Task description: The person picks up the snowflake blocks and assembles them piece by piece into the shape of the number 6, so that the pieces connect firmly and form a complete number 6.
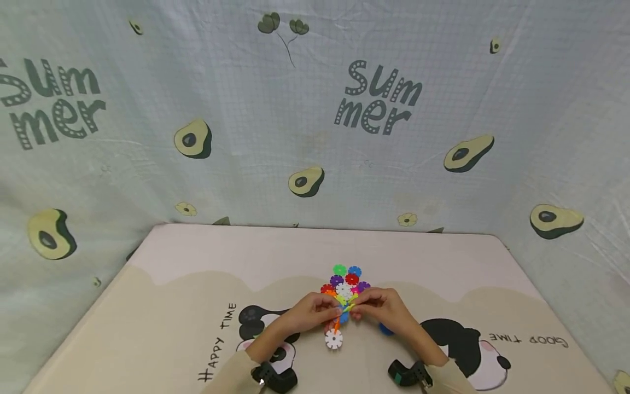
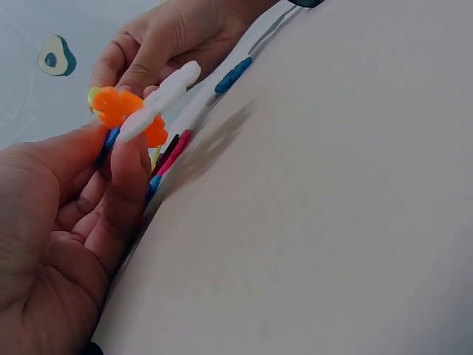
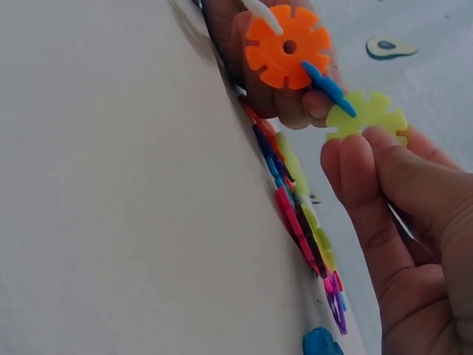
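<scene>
Above the table, both hands hold a short chain of slotted plastic discs joined edge to edge. My left hand [image 1: 315,313] pinches the blue disc [image 3: 330,87] between thumb and fingers. An orange disc [image 3: 310,46] slots into the blue one, and a white disc [image 1: 333,339] sits at the chain's near end. My right hand [image 1: 386,309] pinches a yellow-green disc [image 3: 377,111], whose edge meets the blue disc; how deep the slots engage is unclear. Just beyond the hands lies a group of colourful discs, with a green disc [image 1: 339,270] at its far end.
A separate blue disc [image 1: 386,329] lies on the table partly behind my right wrist. The table [image 1: 197,251] has a panda-print cover, and an avocado-print cloth [image 1: 246,109] hangs behind it. Dark wrist straps [image 1: 413,374] circle both wrists.
</scene>
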Tool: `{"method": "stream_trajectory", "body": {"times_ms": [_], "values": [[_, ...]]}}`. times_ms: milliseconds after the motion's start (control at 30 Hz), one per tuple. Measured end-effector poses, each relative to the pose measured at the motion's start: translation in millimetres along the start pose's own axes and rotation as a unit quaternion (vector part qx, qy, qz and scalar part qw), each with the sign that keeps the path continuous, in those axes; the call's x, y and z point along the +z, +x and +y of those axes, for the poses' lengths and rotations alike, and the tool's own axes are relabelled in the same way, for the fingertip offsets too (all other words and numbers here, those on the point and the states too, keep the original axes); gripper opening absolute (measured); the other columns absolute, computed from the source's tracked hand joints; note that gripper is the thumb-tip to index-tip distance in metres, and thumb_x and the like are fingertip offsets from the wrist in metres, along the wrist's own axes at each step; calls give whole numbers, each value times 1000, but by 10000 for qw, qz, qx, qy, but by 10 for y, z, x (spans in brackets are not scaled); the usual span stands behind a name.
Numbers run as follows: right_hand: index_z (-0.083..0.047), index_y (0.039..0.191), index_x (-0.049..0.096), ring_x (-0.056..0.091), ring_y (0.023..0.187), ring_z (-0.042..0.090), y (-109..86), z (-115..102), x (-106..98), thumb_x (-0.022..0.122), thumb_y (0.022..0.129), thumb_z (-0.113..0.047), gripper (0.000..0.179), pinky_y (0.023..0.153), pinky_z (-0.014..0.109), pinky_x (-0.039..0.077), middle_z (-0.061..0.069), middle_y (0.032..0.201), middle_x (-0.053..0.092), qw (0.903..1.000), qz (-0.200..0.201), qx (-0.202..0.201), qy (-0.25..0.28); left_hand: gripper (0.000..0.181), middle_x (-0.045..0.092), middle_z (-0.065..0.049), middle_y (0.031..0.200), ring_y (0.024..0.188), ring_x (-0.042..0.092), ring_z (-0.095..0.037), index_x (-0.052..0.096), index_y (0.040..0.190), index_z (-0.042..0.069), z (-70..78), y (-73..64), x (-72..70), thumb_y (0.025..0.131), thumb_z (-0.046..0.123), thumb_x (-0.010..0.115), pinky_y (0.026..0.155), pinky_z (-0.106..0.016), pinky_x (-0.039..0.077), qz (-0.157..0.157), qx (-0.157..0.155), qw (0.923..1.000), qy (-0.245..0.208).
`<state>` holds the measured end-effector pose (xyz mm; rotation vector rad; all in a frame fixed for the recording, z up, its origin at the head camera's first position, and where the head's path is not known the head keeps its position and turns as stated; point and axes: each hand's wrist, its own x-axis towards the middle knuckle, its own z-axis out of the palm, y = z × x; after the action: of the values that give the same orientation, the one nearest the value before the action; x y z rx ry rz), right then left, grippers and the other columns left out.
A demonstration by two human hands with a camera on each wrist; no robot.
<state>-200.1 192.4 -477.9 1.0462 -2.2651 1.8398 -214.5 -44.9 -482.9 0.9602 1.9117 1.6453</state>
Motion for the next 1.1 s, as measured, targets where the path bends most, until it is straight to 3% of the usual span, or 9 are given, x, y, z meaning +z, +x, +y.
{"method": "stream_trajectory", "body": {"times_ms": [133, 267, 467, 700, 900, 1100], "values": [[9, 96, 70, 64, 83, 1, 3, 12, 6, 67, 86, 5, 11, 71, 20, 54, 20, 89, 69, 9994, 137, 122, -309, 33, 58, 6, 69, 58, 54, -3, 60, 96, -11, 26, 12, 6, 102, 21, 53, 58, -15, 46, 144, -374, 9990, -177], [10, 98, 68, 65, 82, 3, 9, 15, 7, 65, 89, 4, 11, 71, 22, 55, 22, 90, 69, 9998, -35, 216, -6, 34, 58, 3, 65, 53, 52, -5, 60, 97, -10, 69, 14, 16, 103, 22, 50, 54, -16, 43, 289, -686, 9969, -242], [7, 98, 67, 65, 79, 6, 19, 8, 39, 63, 90, 4, 10, 68, 25, 55, 20, 89, 69, 9991, -378, -11, 216, 26, 59, 2, 69, 48, 44, -7, 63, 104, -6, 106, 13, 32, 99, 19, 57, 47, -18, 37, 342, -963, 9943, -294], [5, 100, 69, 60, 81, 1, 12, 1, 74, 64, 91, 2, 11, 67, 21, 53, 8, 94, 71, 9986, -512, 119, 73, 27, 58, 2, 71, 49, 46, -5, 67, 108, -3, 107, 17, 59, 98, 21, 60, 45, -17, 33, 326, -972, 9947, -57], [4, 102, 68, 61, 85, 2, 13, -11, 68, 66, 89, 5, 13, 70, 24, 55, 17, 96, 68, 9995, -222, 173, -132, 28, 51, 2, 65, 48, 44, -6, 66, 108, -2, 88, 11, 66, 97, 23, 60, 46, -17, 35, 482, -1036, 9934, -78], [1, 97, 69, 59, 78, 9, 20, -5, 53, 67, 87, 6, 12, 63, 23, 53, 19, 95, 64, 9983, 131, 133, -546, 34, 47, 3, 60, 48, 44, -7, 65, 114, -1, 98, -7, 59, 99, 28, 57, 45, -17, 34, 551, -1096, 9922, -213]]}}
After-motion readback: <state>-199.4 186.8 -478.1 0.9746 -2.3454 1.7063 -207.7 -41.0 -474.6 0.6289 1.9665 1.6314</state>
